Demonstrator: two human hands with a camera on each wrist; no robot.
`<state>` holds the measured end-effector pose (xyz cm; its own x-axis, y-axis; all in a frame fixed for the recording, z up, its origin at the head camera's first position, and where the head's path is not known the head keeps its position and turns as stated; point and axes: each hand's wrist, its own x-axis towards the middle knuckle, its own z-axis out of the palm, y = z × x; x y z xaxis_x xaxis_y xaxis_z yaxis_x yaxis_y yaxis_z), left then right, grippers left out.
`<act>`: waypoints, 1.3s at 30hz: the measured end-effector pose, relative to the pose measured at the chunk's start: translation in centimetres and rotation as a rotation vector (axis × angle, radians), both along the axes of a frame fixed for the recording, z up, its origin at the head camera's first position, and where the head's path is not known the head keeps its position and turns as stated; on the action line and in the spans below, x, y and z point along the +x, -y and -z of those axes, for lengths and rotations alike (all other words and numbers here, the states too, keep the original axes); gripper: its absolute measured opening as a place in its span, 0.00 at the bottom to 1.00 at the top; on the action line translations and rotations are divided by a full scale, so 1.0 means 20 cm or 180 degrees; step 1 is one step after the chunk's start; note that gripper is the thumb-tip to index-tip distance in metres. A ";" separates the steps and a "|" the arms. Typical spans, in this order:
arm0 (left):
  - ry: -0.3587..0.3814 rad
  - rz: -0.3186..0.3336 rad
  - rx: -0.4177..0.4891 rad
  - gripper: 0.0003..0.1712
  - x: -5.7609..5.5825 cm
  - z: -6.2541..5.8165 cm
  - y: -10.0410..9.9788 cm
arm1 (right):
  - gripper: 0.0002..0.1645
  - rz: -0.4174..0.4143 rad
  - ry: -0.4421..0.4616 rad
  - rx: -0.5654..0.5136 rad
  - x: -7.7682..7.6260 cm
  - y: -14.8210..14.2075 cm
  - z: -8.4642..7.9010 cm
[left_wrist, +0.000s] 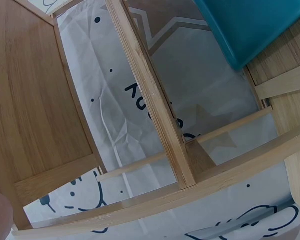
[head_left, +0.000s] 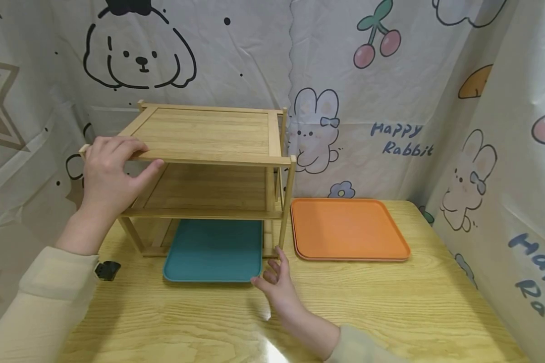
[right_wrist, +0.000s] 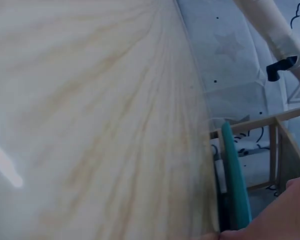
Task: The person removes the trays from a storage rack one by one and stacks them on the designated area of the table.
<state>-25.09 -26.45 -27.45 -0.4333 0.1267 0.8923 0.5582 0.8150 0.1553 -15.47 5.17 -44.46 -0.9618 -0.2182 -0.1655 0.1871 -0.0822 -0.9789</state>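
Note:
A three-tier wooden shelf rack (head_left: 209,132) stands on the table, its upper tiers bare. My left hand (head_left: 109,169) grips the front left of its top board, fingers over the edge and thumb along the front. On the bottom tier lies a teal tray (head_left: 215,252), its front end sticking out past the rack. At the tray's front right corner is my right hand (head_left: 283,287), thumb tip against that corner and the other fingers loosely bent beside the rack's front right post. In the right wrist view the teal tray (right_wrist: 235,180) appears edge-on beside the hand.
Orange trays (head_left: 349,229), stacked, lie right of the rack against the back curtain. A small black object (head_left: 107,270) shows beside the left sleeve. Printed curtains (head_left: 236,55) enclose the wood-grain table (head_left: 345,302) at the back and sides.

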 end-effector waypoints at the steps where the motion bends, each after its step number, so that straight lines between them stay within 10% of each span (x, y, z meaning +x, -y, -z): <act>1: -0.0001 0.0004 0.0001 0.22 0.00 0.00 0.00 | 0.55 -0.0013 0.0012 -0.0002 -0.01 0.01 0.01; 9: -0.0027 0.0015 -0.0050 0.38 -0.01 0.00 0.00 | 0.57 -0.0038 0.0017 0.0122 -0.09 0.07 0.06; 19: 0.0022 -0.0042 -0.0024 0.21 0.00 0.00 0.00 | 0.60 -0.0075 0.0151 0.0060 -0.18 0.08 0.10; 39: -0.0037 -0.0003 -0.0112 0.38 0.00 0.00 0.00 | 0.58 -0.0402 0.0362 -0.0253 -0.12 -0.02 0.07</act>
